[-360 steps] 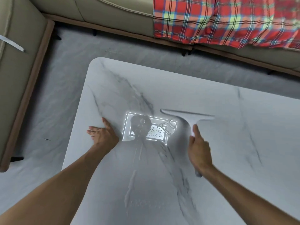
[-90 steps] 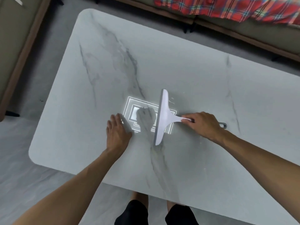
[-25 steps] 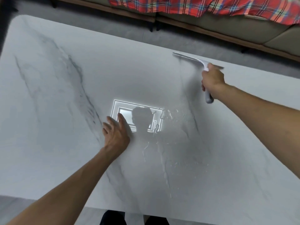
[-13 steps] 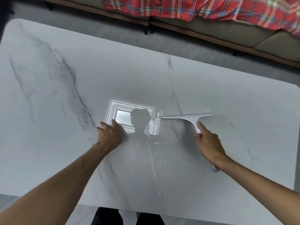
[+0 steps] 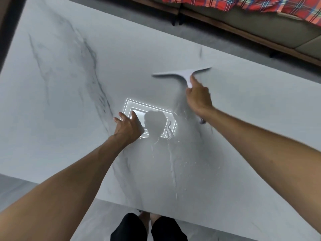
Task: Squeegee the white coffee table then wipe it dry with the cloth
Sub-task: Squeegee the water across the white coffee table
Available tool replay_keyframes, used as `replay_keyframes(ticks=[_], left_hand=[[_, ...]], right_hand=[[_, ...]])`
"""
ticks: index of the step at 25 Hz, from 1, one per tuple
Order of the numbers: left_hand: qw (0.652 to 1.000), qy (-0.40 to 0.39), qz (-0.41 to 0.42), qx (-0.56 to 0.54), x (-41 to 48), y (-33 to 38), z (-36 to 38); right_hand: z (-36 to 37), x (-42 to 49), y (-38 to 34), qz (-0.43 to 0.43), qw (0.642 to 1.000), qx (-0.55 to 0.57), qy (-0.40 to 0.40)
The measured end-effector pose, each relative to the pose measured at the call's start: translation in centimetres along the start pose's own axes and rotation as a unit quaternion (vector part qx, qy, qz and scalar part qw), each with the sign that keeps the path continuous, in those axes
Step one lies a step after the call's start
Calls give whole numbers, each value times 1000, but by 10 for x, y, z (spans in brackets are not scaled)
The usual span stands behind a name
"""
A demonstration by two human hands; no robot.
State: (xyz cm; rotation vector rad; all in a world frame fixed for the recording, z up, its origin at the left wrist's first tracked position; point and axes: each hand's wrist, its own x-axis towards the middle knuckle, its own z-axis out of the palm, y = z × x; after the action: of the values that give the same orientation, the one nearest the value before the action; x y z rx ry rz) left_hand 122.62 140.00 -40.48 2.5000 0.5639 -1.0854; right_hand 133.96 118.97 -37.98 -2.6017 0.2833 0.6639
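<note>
The right hand (image 5: 198,98) grips the handle of a pale squeegee (image 5: 182,73), fingers wrapped closed around it. The blade runs left to right, beyond the hand, over the right-centre of the counter (image 5: 69,136), and it is blurred with motion. Whether the blade touches the surface cannot be told.

The left hand (image 5: 128,127) rests on the counter nearer the middle, fingers spread, holding nothing, as a brace.

Half a second ago the blade lay nearer the person, just right of the bright light reflection (image 5: 135,108). Now it sits farther away, toward the far edge. This looks like a reach back out to start another pull toward the near side, so the squeegee stage seems unfinished.

Thin water streaks (image 5: 172,162) and scattered drops run from the reflection toward the near edge, so that patch is wet. No cloth is in view, and the drying step is not yet begun.

The counter is white with grey marble veins on its left half. Beyond its far edge lie a grey floor (image 5: 156,26) and a beige sofa (image 5: 260,26) with a red plaid blanket (image 5: 271,6) draped over it.
</note>
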Motion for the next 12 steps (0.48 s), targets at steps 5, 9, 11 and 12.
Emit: replay_keyframes(ticks=[5, 9, 11, 12], left_hand=[[996, 18, 82, 27, -12, -23, 1], [986, 60, 155, 12, -44, -60, 16], [985, 48, 163, 11, -59, -76, 32], [986, 47, 160, 0, -69, -82, 39]], right_hand=[[14, -91, 83, -77, 993, -82, -32], [-13, -137, 158, -56, 987, -146, -40], [-28, -150, 187, -30, 984, -170, -42], [-35, -158, 197, -13, 983, -180, -44]])
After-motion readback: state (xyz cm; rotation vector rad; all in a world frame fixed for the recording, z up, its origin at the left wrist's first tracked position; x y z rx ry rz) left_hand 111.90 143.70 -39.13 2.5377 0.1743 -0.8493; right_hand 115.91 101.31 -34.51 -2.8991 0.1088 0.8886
